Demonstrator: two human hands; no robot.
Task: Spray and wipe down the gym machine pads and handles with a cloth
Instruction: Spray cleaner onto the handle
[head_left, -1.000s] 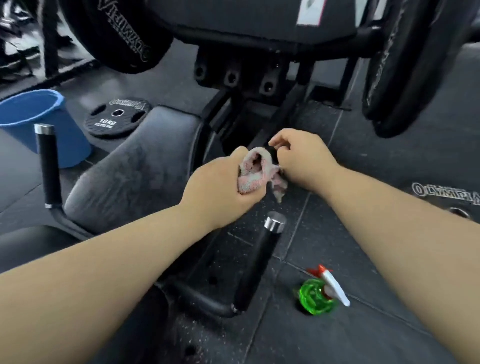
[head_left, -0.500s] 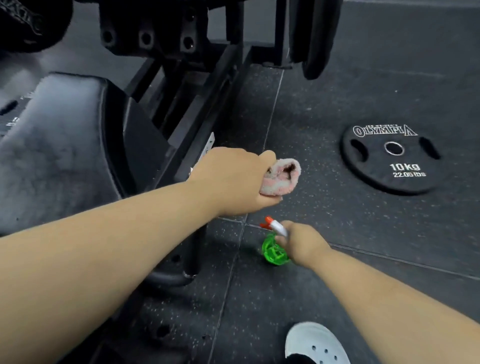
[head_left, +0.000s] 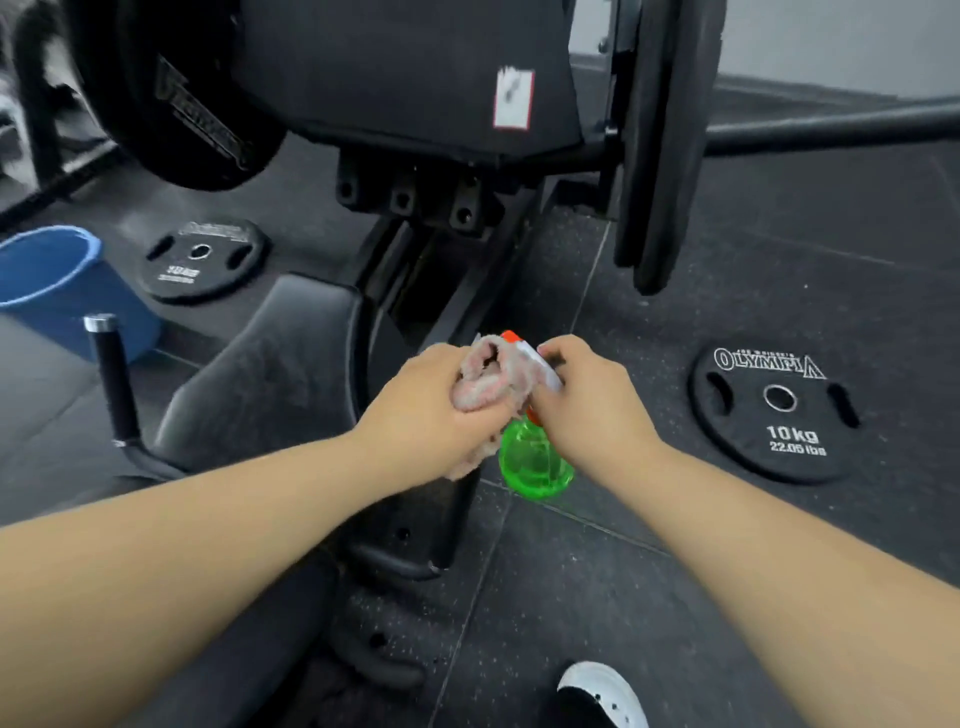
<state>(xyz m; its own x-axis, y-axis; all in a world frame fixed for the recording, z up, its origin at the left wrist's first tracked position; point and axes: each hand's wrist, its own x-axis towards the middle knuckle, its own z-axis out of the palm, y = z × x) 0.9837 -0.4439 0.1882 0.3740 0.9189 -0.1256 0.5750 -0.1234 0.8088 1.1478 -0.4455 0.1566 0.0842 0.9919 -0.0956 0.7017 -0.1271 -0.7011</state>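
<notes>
Partly behind cloth (head_left: 488, 379), spray bottle (head_left: 535, 460), right hand (head_left: 589, 397) grip curled round it; left hand (head_left: 421, 410) grip clutching cloth

Hands: two, a left hand (head_left: 431, 400) and a right hand (head_left: 587, 400). One cloth (head_left: 488, 384), one spray bottle (head_left: 535, 460), one bucket (head_left: 47, 280), one upright handle (head_left: 111, 379), one seat pad (head_left: 270, 374), one shoe (head_left: 602, 691), one sticker (head_left: 513, 98). Weight plates lying flat: two, a left plate (head_left: 200, 260) and a right plate (head_left: 774, 410).

left forearm (head_left: 208, 535): bare; right forearm (head_left: 779, 525): bare | shoe (head_left: 605, 688): white; small holes; black fabric at ankle
</notes>
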